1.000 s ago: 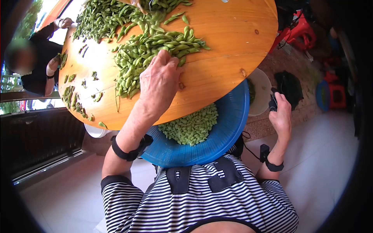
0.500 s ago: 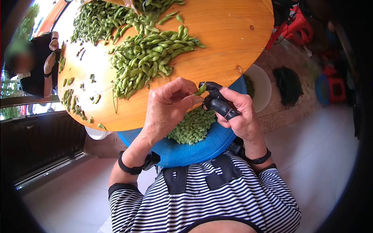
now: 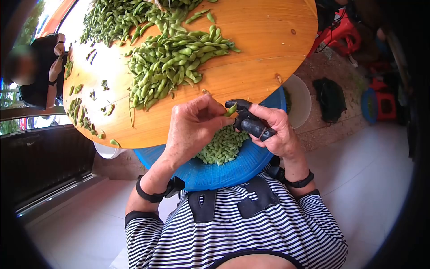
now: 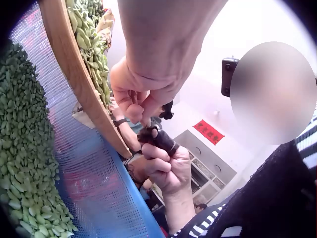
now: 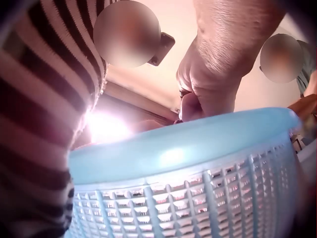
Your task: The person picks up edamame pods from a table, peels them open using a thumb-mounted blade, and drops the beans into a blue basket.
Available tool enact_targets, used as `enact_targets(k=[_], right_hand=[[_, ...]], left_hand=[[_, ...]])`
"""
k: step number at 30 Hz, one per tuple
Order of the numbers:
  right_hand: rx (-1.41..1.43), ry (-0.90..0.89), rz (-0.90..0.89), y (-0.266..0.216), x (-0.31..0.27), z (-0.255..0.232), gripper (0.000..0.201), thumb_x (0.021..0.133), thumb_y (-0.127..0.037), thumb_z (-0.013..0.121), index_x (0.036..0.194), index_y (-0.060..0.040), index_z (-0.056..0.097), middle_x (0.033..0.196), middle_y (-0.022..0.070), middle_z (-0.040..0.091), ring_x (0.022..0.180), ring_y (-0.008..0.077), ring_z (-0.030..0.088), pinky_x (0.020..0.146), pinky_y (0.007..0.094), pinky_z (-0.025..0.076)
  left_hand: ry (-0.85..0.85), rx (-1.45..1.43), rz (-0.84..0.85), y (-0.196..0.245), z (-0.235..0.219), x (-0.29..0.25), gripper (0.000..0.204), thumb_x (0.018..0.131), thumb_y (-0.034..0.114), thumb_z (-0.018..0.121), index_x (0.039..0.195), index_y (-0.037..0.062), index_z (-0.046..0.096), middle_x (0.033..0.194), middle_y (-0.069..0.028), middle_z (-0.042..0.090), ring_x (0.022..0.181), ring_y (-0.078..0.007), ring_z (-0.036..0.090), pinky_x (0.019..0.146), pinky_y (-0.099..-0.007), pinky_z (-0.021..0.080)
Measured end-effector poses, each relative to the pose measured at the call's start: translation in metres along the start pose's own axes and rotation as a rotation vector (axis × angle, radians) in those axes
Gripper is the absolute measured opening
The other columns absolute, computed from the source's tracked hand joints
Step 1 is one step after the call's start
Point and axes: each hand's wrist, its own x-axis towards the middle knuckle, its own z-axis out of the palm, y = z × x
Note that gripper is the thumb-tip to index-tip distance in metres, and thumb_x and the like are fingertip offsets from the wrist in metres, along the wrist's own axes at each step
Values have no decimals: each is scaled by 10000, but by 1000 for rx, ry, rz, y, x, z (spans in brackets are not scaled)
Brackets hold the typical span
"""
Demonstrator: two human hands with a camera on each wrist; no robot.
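Note:
Over a blue basket [image 3: 210, 177] of shelled green soybeans [image 3: 221, 150], both hands meet at one edamame pod [image 3: 231, 109]. The left hand [image 3: 190, 130] pinches the pod between thumb and fingers. Black coverings [image 3: 257, 128] wrap the thumb and a finger of the right hand [image 3: 284, 130], which grips the pod's other end. In the left wrist view the fingertips of the left hand [image 4: 143, 94] come together with the black-covered digit of the right hand [image 4: 171, 166]. The basket's rim [image 5: 183, 141] hides most of the work in the right wrist view.
A round wooden table [image 3: 268, 40] reaches over the basket's far side, bearing a near pile of unshelled pods [image 3: 165, 67] and a larger one behind. Another person [image 3: 40, 85] is at the left. A white bucket [image 3: 303, 103] and red stool [image 3: 347, 38] stand right.
The left hand has come back from the pod pile with a pod, and the right hand has swung in from the right to meet it. Over the last half second both have barely moved.

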Motion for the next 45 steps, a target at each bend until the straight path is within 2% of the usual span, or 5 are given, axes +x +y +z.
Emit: enact_targets(k=[11, 20, 28, 31, 45], right_hand=[[756, -75, 210, 14, -1, -3, 322, 813, 19, 435, 1066, 34, 633, 734, 46, 579, 485, 36, 362, 403, 198, 261], [-264, 149, -213, -4, -5, 16, 375, 702, 119, 506, 1063, 65, 591, 806, 84, 473, 716, 159, 482, 624, 233, 391], [-317, 268, -328, 8, 1, 26, 387, 685, 143, 497, 1056, 79, 588, 829, 93, 483, 708, 173, 501, 622, 242, 406], [-290, 213, -271, 11, 1, 24, 383, 681, 146, 494, 1045, 78, 590, 833, 98, 483, 702, 183, 503, 617, 252, 406], [-439, 298, -307, 7, 2, 30, 407, 618, 93, 540, 1020, 56, 585, 819, 112, 441, 680, 232, 481, 594, 298, 407]], left_hand=[[-370, -1074, -183, -28, 10, -3, 138, 805, -20, 708, 860, 37, 595, 765, -112, 650, 523, -124, 555, 420, -222, 401], [36, -356, 9, -19, 24, -13, 118, 849, 7, 688, 934, 16, 606, 769, -4, 638, 664, -32, 567, 550, -186, 469], [61, 85, 152, -16, 12, -5, 195, 977, 172, 540, 943, 0, 626, 667, -23, 611, 546, -68, 549, 478, -201, 425], [-186, -355, -166, -13, -2, -2, 187, 993, 177, 508, 958, 18, 600, 694, -28, 594, 524, -82, 527, 457, -213, 403], [0, -496, -189, -20, 23, -18, 199, 1000, 153, 452, 1181, 80, 488, 755, 52, 488, 620, -32, 397, 520, -181, 351]])
